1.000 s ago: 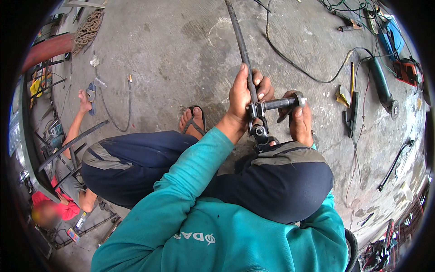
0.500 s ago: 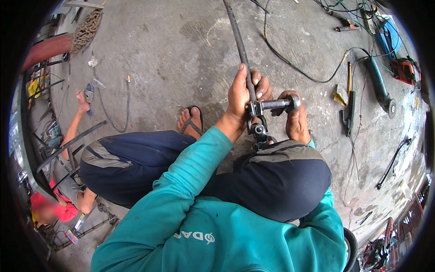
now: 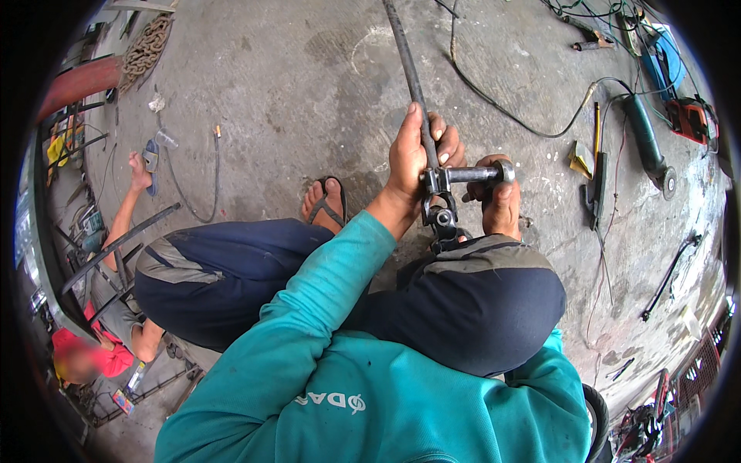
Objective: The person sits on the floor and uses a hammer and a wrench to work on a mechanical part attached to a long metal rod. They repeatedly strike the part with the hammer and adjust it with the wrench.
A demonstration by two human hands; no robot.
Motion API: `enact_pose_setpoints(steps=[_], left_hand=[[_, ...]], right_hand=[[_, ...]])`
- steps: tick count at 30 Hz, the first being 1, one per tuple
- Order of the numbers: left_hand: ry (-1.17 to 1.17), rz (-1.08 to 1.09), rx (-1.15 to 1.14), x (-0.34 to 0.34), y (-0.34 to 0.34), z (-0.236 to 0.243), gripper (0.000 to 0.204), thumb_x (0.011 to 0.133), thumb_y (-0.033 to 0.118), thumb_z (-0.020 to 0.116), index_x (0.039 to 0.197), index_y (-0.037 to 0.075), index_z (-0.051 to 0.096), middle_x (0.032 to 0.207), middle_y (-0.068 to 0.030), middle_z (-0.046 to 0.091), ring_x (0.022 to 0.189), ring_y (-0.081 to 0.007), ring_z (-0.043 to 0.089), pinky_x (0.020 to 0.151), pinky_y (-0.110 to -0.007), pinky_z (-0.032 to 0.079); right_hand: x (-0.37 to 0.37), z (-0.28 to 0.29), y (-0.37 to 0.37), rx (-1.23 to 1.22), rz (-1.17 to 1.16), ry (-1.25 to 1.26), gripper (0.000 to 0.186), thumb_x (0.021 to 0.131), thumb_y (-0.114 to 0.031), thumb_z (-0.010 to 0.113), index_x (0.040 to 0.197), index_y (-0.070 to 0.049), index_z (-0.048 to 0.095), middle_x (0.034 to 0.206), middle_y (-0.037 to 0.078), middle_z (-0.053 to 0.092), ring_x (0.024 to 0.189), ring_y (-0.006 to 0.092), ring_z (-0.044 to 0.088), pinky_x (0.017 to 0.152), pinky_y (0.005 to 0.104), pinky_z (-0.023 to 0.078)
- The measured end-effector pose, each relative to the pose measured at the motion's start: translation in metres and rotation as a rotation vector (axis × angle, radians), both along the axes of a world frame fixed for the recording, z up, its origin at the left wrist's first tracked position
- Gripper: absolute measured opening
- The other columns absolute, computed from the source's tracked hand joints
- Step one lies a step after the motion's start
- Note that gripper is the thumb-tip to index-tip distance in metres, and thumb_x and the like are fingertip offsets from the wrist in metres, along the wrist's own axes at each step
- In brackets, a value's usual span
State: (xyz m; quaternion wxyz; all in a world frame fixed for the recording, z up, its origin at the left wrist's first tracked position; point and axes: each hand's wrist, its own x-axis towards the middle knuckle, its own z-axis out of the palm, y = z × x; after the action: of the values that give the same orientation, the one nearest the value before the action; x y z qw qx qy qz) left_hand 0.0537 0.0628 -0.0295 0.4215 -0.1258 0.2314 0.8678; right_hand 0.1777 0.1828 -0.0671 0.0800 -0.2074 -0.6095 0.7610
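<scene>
**Two-Hand Grip on Shaft and Joint Assembly**

Head view. The person squats on a concrete floor (image 3: 255, 85). The left hand (image 3: 413, 158) is wrapped closed around a long dark steel shaft (image 3: 407, 65), which runs from the hand up and away to the top edge of the picture. The lower end of the shaft meets a metal universal joint (image 3: 438, 202), which sits just above the right knee (image 3: 482, 297). The right hand (image 3: 500, 202) is closed around a short grey cylindrical bar (image 3: 472, 175) that projects sideways from the joint; the fingers curl under it and the thumb lies on top. A sandalled foot (image 3: 326, 202) rests on the floor just left of the assembly.

To the right, well apart from the hands, lie an angle grinder (image 3: 650, 147), a black cable (image 3: 509, 108) and a dark hand tool (image 3: 596, 189). At the left edge a second person (image 3: 116, 309) sits among metal frames.

Risk assessment. The shaft is long and supported only by one hand; if that grip loosens, the far end may swing or drop, twisting the joint. The joint yokes lie close to the fingers of both hands: a sudden pivot could pinch them. A slip of the side bar could drive the assembly onto the knee below.
</scene>
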Motion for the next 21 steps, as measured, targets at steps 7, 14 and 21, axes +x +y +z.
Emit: enact_pose_setpoints(steps=[7,14,21], left_hand=[[0.014,-0.001,0.009,-0.004,-0.002,0.003,0.050,0.107,0.056,0.034,0.083,0.014,0.046,0.062,-0.0023,0.041,0.054,-0.0153,0.039,0.051,-0.030,0.033],[0.012,0.003,-0.008,-0.004,-0.006,-0.005,0.051,0.105,0.059,0.038,0.085,0.012,0.046,0.061,-0.0040,0.042,0.051,-0.0180,0.042,0.051,-0.033,0.035],[0.025,-0.006,-0.092,0.003,-0.011,-0.012,0.052,0.105,0.059,0.039,0.084,0.012,0.045,0.060,-0.0047,0.042,0.051,-0.0174,0.040,0.051,-0.032,0.034]], right_hand=[[0.000,0.011,-0.006,-0.180,-0.036,-0.035,0.092,0.080,-0.087,0.054,0.110,0.000,0.050,0.068,0.001,0.046,0.059,0.0127,0.046,0.052,0.0293,0.046],[0.007,0.022,-0.007,-0.220,-0.051,-0.209,0.086,0.081,-0.086,0.054,0.105,-0.004,0.053,0.065,0.000,0.044,0.052,0.0113,0.040,0.045,0.0272,0.031],[0.003,0.064,0.014,-0.608,0.046,-0.533,0.050,0.089,-0.064,0.068,0.087,-0.016,0.054,0.063,-0.008,0.034,0.051,0.0048,0.029,0.046,0.0243,0.018]])
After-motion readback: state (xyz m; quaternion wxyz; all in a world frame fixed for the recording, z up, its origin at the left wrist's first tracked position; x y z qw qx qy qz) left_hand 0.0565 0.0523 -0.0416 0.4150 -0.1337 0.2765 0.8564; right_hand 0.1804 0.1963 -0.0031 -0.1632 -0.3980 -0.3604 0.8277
